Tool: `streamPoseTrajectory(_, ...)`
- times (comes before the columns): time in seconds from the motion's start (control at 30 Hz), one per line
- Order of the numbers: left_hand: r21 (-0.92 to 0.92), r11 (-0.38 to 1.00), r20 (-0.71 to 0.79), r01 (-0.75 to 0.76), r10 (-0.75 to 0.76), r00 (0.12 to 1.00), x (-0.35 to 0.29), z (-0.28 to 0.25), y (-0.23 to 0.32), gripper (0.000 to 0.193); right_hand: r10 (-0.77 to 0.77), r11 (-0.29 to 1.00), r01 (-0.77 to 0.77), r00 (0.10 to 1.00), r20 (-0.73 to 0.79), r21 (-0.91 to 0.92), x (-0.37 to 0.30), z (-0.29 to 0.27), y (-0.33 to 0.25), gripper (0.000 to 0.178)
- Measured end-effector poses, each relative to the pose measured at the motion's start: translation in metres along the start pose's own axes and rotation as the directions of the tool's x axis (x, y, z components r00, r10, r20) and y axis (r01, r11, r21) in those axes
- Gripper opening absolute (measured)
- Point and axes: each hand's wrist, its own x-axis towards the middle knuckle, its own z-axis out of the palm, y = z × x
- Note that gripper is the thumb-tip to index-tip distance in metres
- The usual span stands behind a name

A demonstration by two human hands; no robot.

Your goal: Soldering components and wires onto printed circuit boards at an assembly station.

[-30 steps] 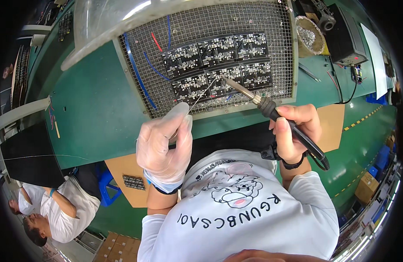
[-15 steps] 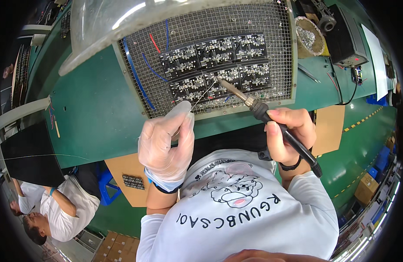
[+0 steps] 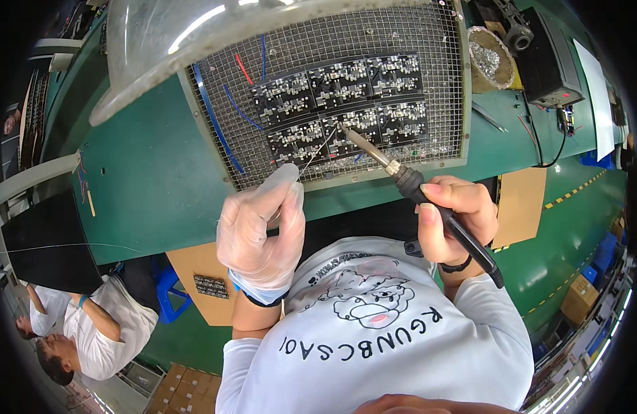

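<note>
My left hand [image 3: 262, 231], in a clear glove, pinches a thin solder wire [image 3: 318, 153] that runs up toward a black circuit board panel [image 3: 347, 110]. Bare, my right hand [image 3: 462, 219] grips the black handle of a soldering iron [image 3: 409, 178]. The iron's tip and the far end of the wire meet, or nearly meet, at the lower middle board of the panel. Small silvery parts cover the panel, which lies on a wire mesh [image 3: 225, 72] in a metal frame. Whether the tip touches a joint is too small to tell.
A clear curved hood [image 3: 194, 48] overhangs the mesh at the upper left. Blue and red wires [image 3: 244, 69] lie on the mesh. Right of it are tweezers [image 3: 489, 117], a tub of solder scraps [image 3: 489, 58] and a black box-shaped unit [image 3: 549, 65]. Another person [image 3: 104, 324] sits at the lower left.
The soldering iron and my right hand have shifted slightly left and down. My left hand has moved very slightly left, still pinching the wire. The panel appears in the same place.
</note>
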Motion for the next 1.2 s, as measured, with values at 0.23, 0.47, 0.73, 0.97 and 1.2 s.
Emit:
streamPoseTrajectory(0.23, -0.282, 0.953, -0.139, 0.109, -0.153, 0.978, 0.009, -0.010, -0.009, 0.032, 0.003, 0.998, 0.010, 0.982, -0.188, 0.069, -0.007, -0.007, 0.006, 0.019)
streamPoseTrajectory(0.47, 0.027, 0.996, 0.246, 0.089, -0.093, 0.965, 0.047, -0.005, -0.016, 0.044, 0.303, 0.925, -0.349, 0.916, -0.264, -0.149, 0.020, -0.003, 0.024, 0.031)
streamPoseTrajectory(0.73, -0.274, 0.955, 0.155, 0.111, -0.070, 0.985, 0.038, -0.012, -0.004, 0.039, 0.284, 0.945, -0.229, 0.928, -0.242, 0.234, 0.013, 0.004, 0.016, 0.064)
streamPoseTrajectory(0.97, -0.416, 0.898, 0.039, -0.144, 0.175, 0.984, 0.026, -0.006, -0.028, 0.026, -0.161, 0.966, 0.161, 0.987, -0.017, 0.203, 0.004, -0.005, 0.033, 0.049)
streamPoseTrajectory(1.2, -0.346, 0.920, -0.207, -0.183, 0.115, 0.971, 0.016, -0.002, -0.026, 0.047, -0.085, 0.957, 0.100, 0.994, -0.067, 0.273, -0.004, -0.003, 0.033, 0.054)
